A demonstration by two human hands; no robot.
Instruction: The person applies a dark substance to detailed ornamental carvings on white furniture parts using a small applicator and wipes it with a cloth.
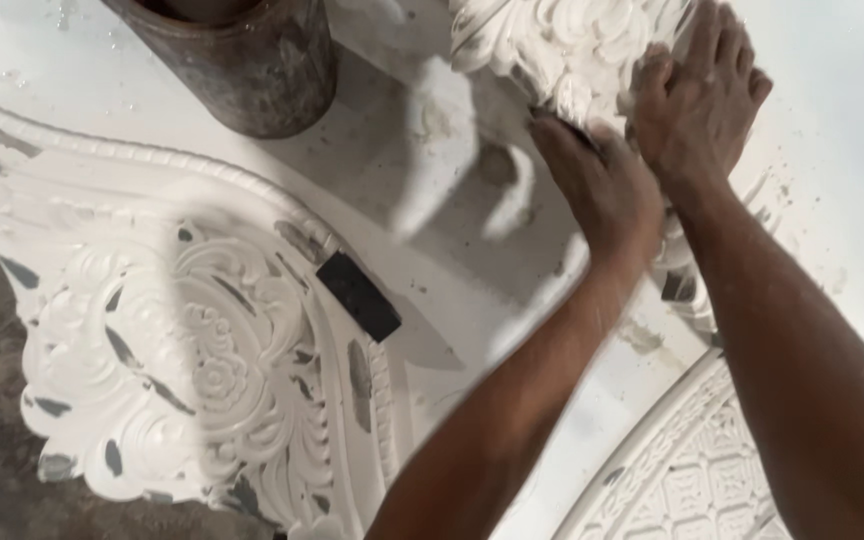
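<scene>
At top right: left hand [602, 185], right hand [697, 100] fingers flat (nothing gripped) on carved plaster piece [552, 40].

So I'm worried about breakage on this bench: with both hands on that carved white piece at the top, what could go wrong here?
1. Both the left hand and right hand press on the ornate plaster piece; its thin leaf edges could chip under pressure.
2. The rusty metal bucket stands close by; a sliding piece or elbow might knock it.
3. The black tool lies on the large carved mould and could scratch the relief if nudged.
</scene>
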